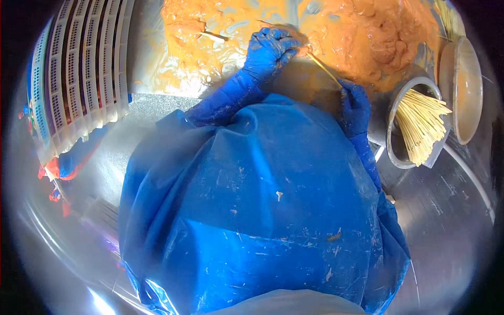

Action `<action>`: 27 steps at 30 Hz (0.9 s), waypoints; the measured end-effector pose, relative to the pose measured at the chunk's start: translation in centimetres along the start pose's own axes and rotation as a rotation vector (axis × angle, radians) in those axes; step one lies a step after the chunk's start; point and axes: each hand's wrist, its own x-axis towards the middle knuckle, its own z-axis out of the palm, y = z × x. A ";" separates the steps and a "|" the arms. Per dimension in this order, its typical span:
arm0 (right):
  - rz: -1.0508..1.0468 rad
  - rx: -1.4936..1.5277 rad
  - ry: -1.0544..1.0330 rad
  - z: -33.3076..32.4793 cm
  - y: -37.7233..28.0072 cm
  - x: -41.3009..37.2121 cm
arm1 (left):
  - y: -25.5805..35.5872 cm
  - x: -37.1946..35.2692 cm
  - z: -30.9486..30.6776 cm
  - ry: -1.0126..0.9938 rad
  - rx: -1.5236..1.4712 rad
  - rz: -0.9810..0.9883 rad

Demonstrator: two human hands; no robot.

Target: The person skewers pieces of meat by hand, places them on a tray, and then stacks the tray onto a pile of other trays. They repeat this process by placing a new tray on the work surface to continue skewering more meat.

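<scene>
My left hand (270, 50), in a blue glove, is closed on a small piece of orange marinated meat (303, 51) over the table. A thin wooden skewer (325, 69) runs from that meat down to my right hand (354, 100), also blue-gloved, whose fingers pinch its lower end. How far the tip goes into the meat is hidden. Left of my hands lies another piece of meat (184, 27) with a skewer end (212, 37) sticking out. A heap of wet orange marinated meat (388, 42) spreads ahead and to the right.
To the right, a metal container (391, 131) lies tilted with a bundle of wooden skewers (420, 123) inside. Beside it stands a round-rimmed vessel (467, 89), with more skewers (445, 18) behind. Stacked perforated plastic crates (79, 68) rise at the left. A blue apron (273, 199) covers my front.
</scene>
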 end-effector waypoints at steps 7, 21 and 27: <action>0.003 -0.008 -0.044 -0.4 -0.9 0.6 | -0.9 0.2 0.6 -0.067 -0.015 0.076; -0.053 0.052 -0.109 0.4 -2.2 2.4 | -1.2 0.0 1.0 -0.079 -0.022 0.064; -0.020 0.016 -0.113 0.5 -2.4 2.5 | -3.3 0.5 0.0 0.098 -0.150 0.058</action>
